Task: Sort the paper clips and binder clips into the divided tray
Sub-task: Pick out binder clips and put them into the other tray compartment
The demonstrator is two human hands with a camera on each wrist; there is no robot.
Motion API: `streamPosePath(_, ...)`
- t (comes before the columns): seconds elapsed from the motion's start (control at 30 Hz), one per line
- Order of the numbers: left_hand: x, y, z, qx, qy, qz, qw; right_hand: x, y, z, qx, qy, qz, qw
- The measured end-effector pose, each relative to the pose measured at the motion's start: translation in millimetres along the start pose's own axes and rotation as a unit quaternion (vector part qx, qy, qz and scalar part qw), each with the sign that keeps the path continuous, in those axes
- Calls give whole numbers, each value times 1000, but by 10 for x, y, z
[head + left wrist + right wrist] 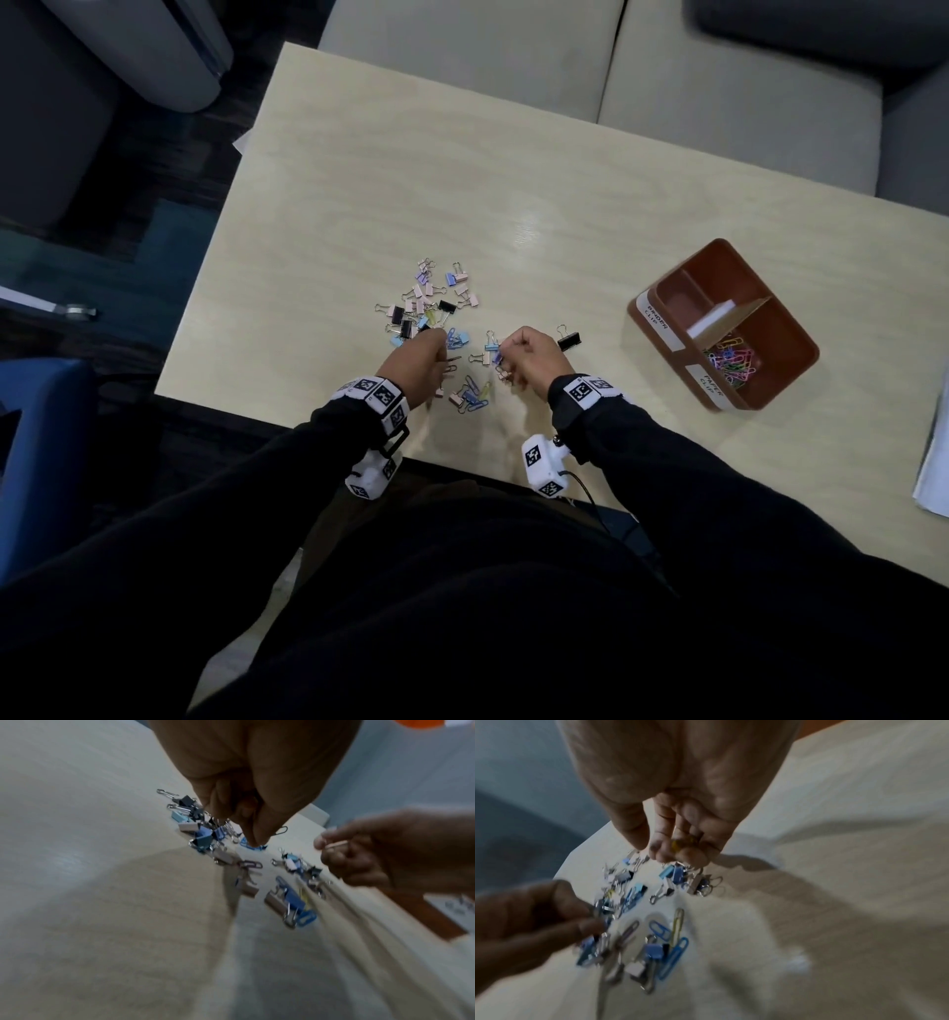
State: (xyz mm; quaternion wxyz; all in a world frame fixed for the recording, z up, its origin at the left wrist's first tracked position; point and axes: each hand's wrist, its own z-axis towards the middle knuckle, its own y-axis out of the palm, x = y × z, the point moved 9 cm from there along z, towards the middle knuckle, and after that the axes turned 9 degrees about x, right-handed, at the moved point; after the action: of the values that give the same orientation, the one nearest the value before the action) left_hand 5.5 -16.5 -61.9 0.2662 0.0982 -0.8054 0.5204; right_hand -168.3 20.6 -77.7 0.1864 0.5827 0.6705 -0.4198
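A loose heap of pastel and black binder clips (426, 306) lies mid-table, and a smaller mix of binder clips and blue paper clips (472, 395) sits nearer me. My left hand (436, 354) hovers over the heap's near edge, pinching a dark paper clip (281, 830) between curled fingertips. My right hand (508, 349) is just right of it, fingers curled round yellow paper clips (685, 841), with a thin pale clip (336, 844) nipped at the fingertips. The brown divided tray (667, 349) stands to the right, with colourful paper clips (732, 362) in its near compartment.
One black binder clip (569, 340) lies alone right of my right hand. A white card (711, 316) leans in the tray's far compartment. Papers (934, 462) overhang the table's right edge. Sofa cushions (513, 51) stand behind the table, and a blue seat (41, 452) is at left.
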Motion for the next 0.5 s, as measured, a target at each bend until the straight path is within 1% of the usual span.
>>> streamPosePath(0.03,-17,-40,3,10,-4,-12,1000,-21,17,15,-3,-38,-82,996)
streamPosePath(0.07,-32,-81,1,19,-9,-24,1000,-51,71,16,-18,-78,-163,983)
streamPosePath(0.13,-61,-134,10,37,-14,-50,998,-88,273,-40,-82,-150,-297,939)
streamPosePath(0.2,-85,-159,26,50,-17,-74,996,-100,451,-128,-134,-215,-388,886)
streamPosePath(0.23,-94,-157,38,50,-17,-79,995,-98,504,-158,-147,-240,-414,866)
streamPosePath(0.27,-96,-150,45,44,-18,-78,996,-100,526,-177,-152,-256,-428,853)
streamPosePath(0.43,-176,-81,54,23,-63,-95,993,-73,554,-159,-169,-259,-471,826)
streamPosePath(0.5,-197,-35,51,12,-78,-94,992,-86,552,-155,-165,-256,-466,831)
